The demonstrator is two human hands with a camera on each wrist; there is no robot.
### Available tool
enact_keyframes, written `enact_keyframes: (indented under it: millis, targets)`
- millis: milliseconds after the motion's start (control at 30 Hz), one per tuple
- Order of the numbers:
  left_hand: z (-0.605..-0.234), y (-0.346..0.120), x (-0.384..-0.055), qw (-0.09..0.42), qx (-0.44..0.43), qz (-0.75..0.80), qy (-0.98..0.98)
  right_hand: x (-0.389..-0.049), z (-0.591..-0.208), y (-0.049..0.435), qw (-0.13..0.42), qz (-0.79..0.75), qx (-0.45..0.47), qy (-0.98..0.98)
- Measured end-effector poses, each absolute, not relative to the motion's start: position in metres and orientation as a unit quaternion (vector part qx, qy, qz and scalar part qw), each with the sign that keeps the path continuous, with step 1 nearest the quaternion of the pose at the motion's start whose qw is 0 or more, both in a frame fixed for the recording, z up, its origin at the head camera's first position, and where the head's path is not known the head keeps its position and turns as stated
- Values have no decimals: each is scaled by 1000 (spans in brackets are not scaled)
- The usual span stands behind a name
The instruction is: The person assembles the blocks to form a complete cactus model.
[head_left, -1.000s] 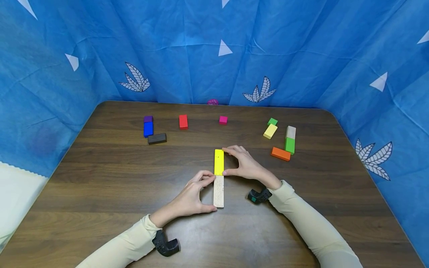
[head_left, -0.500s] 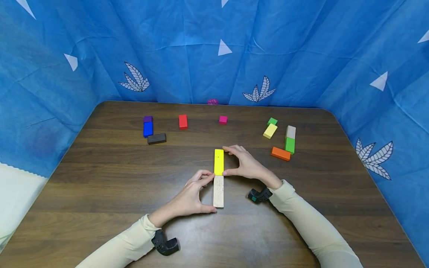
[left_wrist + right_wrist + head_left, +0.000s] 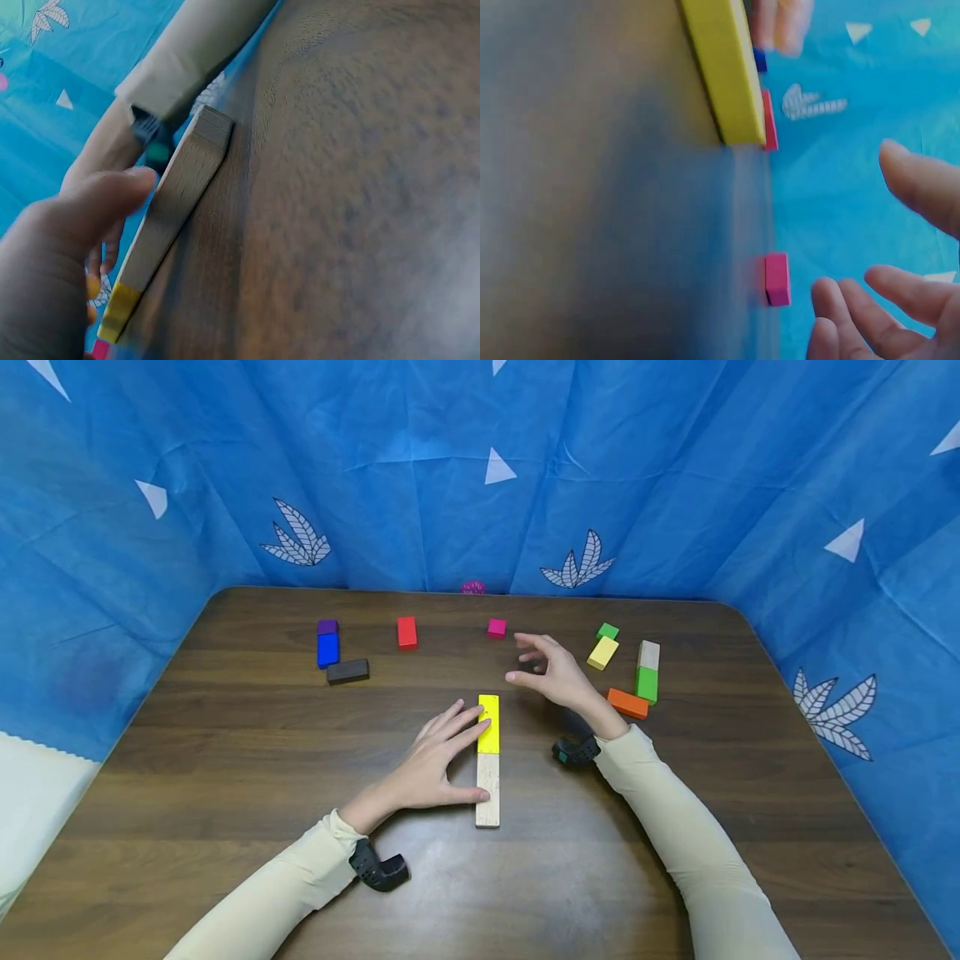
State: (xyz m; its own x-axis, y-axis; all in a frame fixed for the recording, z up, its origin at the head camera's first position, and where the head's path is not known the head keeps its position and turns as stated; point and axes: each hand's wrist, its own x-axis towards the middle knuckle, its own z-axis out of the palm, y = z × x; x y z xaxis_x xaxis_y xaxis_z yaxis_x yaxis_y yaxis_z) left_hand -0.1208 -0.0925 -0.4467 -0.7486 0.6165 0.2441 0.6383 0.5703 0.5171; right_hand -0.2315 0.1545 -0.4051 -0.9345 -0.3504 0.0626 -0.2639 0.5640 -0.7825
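my left grip (image 3: 432,766) spreads loosely over the yellow block (image 3: 490,741), at twelve o'clock from the plain wood block (image 3: 487,774). my right grip (image 3: 557,673) holds nothing. a finger bump could push the blocks apart.

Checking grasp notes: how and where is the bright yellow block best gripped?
Probably pinch the bright yellow block by its long sides at the far end, from above right: it is long and narrow, its near end meets the plain wooden block, and the left hand reaches over its left edge.
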Motion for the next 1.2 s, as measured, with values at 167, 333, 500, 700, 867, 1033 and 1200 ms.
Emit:
enact_keyframes:
  millis: [167, 333, 500, 700, 867, 1033, 1200]
  targets:
    - [-448, -94, -122, 6, -360, -275, -891, -264, -401, 146, 57, -485, -97, 867]
    - [-450, -95, -123, 6, -360, -277, -891, -292, -403, 138, 72, -500, -48, 862]
    - [-452, -94, -123, 3, -360, -275, -891, -308, -410, 132, 90, -489, -32, 867]
    - [-453, -94, -123, 9, -359, -276, -892, -317, -415, 126, 82, -460, -32, 884]
    - [-453, -94, -123, 9, -358, -277, -892, -319, -416, 123, 73, -443, -34, 893]
    - [-453, -94, -123, 10, -358, -276, -892, -319, -418, 124, 72, -434, -31, 898]
    - [-453, -94, -123, 5, -356, -277, -892, -318, -419, 126, 75, -426, -37, 901]
